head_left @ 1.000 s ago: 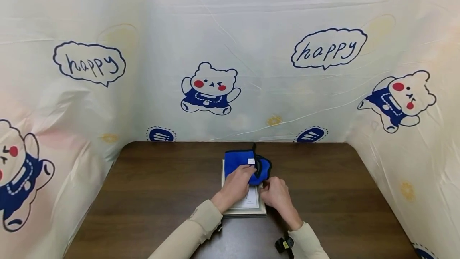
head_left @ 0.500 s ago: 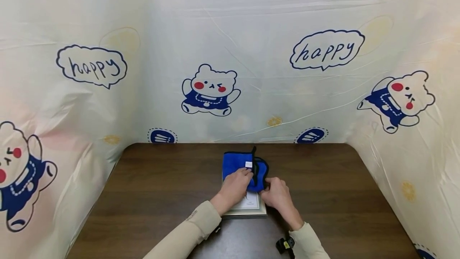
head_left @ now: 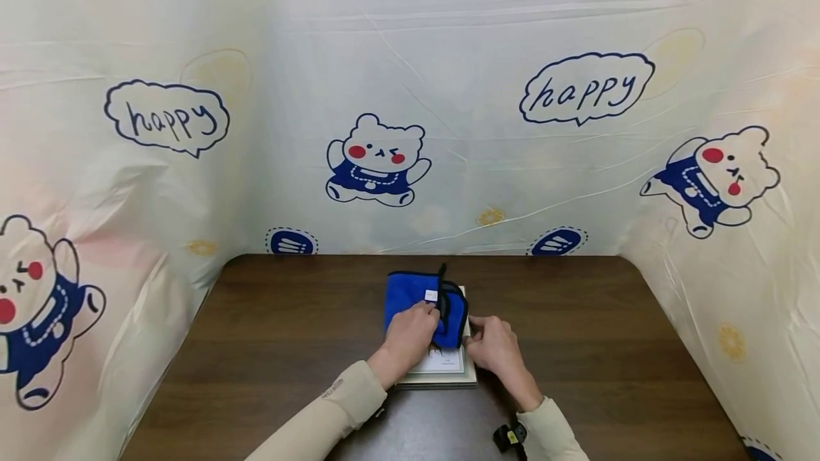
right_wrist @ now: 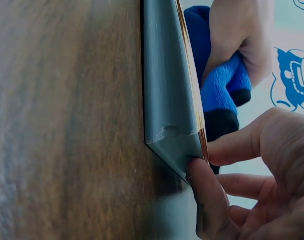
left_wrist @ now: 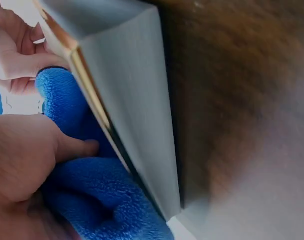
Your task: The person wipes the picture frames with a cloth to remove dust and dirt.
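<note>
A picture frame [head_left: 438, 378] with a pale rim and a print inside lies flat on the table; its thick grey side [right_wrist: 169, 75] shows in the right wrist view. Across its upper part is a blue cloth [head_left: 406, 294] with black edging and a small white tag. My left hand [head_left: 410, 336] holds the cloth against the frame's face. In the left wrist view, the cloth [left_wrist: 102, 185] bunches around that hand's thumb. At the frame's right edge, my right hand [head_left: 495, 346] grips it between thumb and finger. The cloth covers most of the print.
The brown wooden table [head_left: 288, 333] extends around the frame on all sides. Behind and beside it hangs a pale curtain [head_left: 474, 183] printed with bears and the word "happy". A small black device [head_left: 509, 437] sits at my right wrist.
My left hand and the cloth have slid left and slightly nearer across the frame, baring part of its right edge at the top. The right hand stays at the frame's right edge.
</note>
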A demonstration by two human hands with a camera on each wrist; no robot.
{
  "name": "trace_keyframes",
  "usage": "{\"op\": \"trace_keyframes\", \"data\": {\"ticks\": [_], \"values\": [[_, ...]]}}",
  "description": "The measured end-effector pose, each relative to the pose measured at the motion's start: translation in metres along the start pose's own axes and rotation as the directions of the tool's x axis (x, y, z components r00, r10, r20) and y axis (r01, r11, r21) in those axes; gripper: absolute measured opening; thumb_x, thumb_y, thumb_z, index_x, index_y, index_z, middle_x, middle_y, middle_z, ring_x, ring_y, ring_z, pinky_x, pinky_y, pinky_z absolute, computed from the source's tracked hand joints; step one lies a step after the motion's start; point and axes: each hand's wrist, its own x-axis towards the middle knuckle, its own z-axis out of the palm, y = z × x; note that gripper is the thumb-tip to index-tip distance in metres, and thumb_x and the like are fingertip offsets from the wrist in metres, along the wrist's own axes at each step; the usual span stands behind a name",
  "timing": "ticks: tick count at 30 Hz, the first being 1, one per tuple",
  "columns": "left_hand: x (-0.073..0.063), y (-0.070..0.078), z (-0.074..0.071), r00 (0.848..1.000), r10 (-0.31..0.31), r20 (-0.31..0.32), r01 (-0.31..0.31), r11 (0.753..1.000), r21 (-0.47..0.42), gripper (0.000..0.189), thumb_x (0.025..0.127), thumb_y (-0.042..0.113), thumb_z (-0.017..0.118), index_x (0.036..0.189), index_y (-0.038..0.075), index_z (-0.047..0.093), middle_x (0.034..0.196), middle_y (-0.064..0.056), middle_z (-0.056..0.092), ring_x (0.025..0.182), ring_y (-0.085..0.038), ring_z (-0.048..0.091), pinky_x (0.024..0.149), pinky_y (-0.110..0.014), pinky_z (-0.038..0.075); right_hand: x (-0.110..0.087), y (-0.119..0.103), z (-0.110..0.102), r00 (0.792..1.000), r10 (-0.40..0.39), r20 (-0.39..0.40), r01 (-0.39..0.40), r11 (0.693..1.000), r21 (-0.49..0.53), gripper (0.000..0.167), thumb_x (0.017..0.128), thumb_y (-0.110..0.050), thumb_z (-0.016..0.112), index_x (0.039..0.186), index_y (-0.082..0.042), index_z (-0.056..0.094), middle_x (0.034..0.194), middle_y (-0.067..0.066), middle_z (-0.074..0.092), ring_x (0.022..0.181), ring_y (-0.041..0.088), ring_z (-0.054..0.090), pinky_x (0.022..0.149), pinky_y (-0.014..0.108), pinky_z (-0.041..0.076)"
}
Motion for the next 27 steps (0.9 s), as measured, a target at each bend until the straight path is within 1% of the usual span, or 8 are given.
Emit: {"op": "trace_keyframes", "data": {"ticks": [4,10,14,17,20,22,25,27], "values": [[-0.003,0.0,-0.005,1.0,-0.011,-0.004,0.012,0.998,0.067,0.011,0.1,0.009,0.068,0.099,0.013,0.078,0.103,-0.003,0.077,0.094,-0.018,0.071,0.066,-0.037,0.062,-0.001,-0.001,-0.001,1.0,0.003,0.009,-0.003,1.0,0.003,0.045,0.085,-0.013,0.077,0.13,-0.007,0.078,0.062,-0.007,0.057,0.057,0.012,0.052,0.057,0.031,0.04],[-0.007,0.001,-0.007,0.999,-0.013,0.033,0.007,0.984,0.178,0.011,0.1,0.011,0.07,0.102,0.013,0.08,0.1,-0.003,0.077,0.094,-0.018,0.072,0.072,-0.034,0.062,-0.002,0.0,0.001,1.0,0.025,0.019,-0.025,1.0,0.009,0.044,0.088,-0.014,0.078,0.132,-0.009,0.077,0.064,-0.006,0.059,0.056,0.014,0.053,0.055,0.031,0.04],[-0.007,0.001,-0.009,0.998,-0.011,0.056,-0.003,0.972,0.236,0.01,0.101,0.013,0.07,0.1,0.014,0.08,0.095,-0.003,0.077,0.089,-0.018,0.07,0.07,-0.033,0.062,-0.002,0.0,0.001,0.999,0.027,0.027,-0.028,0.999,0.02,0.044,0.089,-0.014,0.078,0.133,-0.009,0.076,0.064,-0.005,0.059,0.055,0.014,0.052,0.053,0.031,0.039],[-0.007,-0.001,-0.011,0.997,-0.013,0.082,-0.008,0.965,0.261,0.01,0.102,0.014,0.07,0.102,0.015,0.08,0.096,-0.002,0.077,0.088,-0.017,0.07,0.069,-0.032,0.061,-0.002,0.0,0.0,0.999,0.022,0.031,-0.023,0.999,0.027,0.044,0.09,-0.014,0.078,0.134,-0.008,0.076,0.064,-0.005,0.059,0.055,0.014,0.051,0.053,0.031,0.038],[-0.008,-0.006,-0.014,0.996,-0.009,0.084,-0.012,0.967,0.253,0.009,0.101,0.014,0.071,0.104,0.016,0.08,0.097,-0.001,0.078,0.088,-0.016,0.071,0.067,-0.033,0.061,-0.002,0.0,0.001,0.999,0.024,0.033,-0.025,0.999,0.029,0.044,0.09,-0.015,0.077,0.134,-0.009,0.076,0.063,-0.005,0.058,0.055,0.015,0.051,0.054,0.032,0.038],[-0.009,-0.01,-0.017,0.998,-0.004,0.063,-0.01,0.974,0.226,0.007,0.099,0.012,0.074,0.102,0.015,0.079,0.095,-0.002,0.078,0.086,-0.017,0.072,0.063,-0.034,0.061,-0.002,-0.001,0.001,0.999,0.022,0.033,-0.023,0.999,0.029,0.044,0.091,-0.016,0.077,0.134,-0.008,0.076,0.063,-0.005,0.059,0.055,0.015,0.051,0.054,0.032,0.038],[-0.009,-0.018,-0.023,1.0,-0.002,0.02,-0.001,0.989,0.149,0.006,0.095,0.009,0.077,0.097,0.014,0.078,0.09,-0.004,0.077,0.079,-0.02,0.072,0.057,-0.036,0.059,-0.002,-0.001,0.001,0.999,0.021,0.033,-0.022,0.999,0.031,0.043,0.091,-0.016,0.078,0.134,-0.009,0.076,0.063,-0.005,0.059,0.055,0.015,0.052,0.054,0.031,0.039],[-0.008,-0.024,-0.026,1.0,-0.017,0.01,0.017,0.997,0.081,0.008,0.092,0.007,0.079,0.097,0.012,0.077,0.089,-0.005,0.077,0.073,-0.023,0.072,0.055,-0.038,0.058,-0.001,-0.002,0.001,0.999,0.018,0.027,-0.019,0.999,0.031,0.043,0.091,-0.016,0.078,0.133,-0.009,0.076,0.063,-0.005,0.059,0.055,0.014,0.052,0.054,0.031,0.039]]}}
